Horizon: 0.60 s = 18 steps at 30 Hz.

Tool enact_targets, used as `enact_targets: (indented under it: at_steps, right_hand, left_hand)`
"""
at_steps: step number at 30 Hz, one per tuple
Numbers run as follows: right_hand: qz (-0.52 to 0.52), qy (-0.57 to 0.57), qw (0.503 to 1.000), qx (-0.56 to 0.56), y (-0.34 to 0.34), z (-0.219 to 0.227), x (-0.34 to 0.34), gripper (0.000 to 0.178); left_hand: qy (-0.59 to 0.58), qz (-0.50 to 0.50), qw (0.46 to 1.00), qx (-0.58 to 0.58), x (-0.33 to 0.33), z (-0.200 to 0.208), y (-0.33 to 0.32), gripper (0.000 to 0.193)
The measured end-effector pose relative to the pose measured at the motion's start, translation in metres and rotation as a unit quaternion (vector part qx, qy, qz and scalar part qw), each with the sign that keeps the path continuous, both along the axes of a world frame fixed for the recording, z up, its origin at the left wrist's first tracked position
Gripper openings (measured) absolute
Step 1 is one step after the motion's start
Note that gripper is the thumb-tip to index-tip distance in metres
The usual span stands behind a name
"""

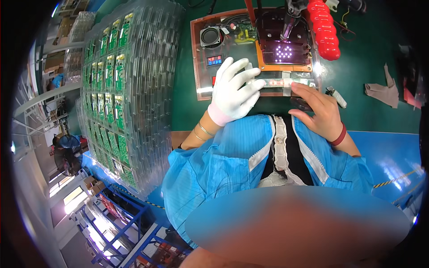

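My left hand, in a white glove, is over the left front of a clear-topped test box. Its fingers are spread, and one fingertip is at the left end of a narrow strip-shaped board with reddish lit spots. My bare right hand reaches in from the other side, index fingertip at the strip's right part and thumb held apart. Behind the strip stands a dark fixture on an orange base, with a cluster of white lights glowing inside. Neither hand is closed round anything.
Tall stacked clear trays with green circuit boards stand at left. The box has a speaker and digital meter. A red coiled hose hangs at the fixture's right. Brown scraps lie on the green mat.
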State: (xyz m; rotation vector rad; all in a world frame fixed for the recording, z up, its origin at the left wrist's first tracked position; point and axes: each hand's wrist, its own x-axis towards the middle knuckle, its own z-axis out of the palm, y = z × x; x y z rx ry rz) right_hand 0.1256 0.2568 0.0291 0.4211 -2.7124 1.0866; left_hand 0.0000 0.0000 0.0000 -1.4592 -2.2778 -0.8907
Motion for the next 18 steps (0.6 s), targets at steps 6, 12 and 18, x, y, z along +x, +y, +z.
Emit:
enact_targets:
  at_steps: [6,12,18]
  right_hand:
    - [0.001,0.010,1.000,-0.018,0.000,0.001,0.001,0.056]
    - [-0.018,0.035,0.999,-0.019,0.004,-0.002,0.006,0.056]
    - [-0.048,0.054,0.997,0.018,0.008,-0.002,0.007,0.055]
  left_hand:
    - [0.028,0.014,1.000,-0.004,0.001,0.004,0.003,0.034]
    - [0.031,0.016,0.999,0.001,0.000,0.006,0.003,0.032]
    - [0.005,0.018,1.000,0.021,0.001,0.003,-0.007,0.029]
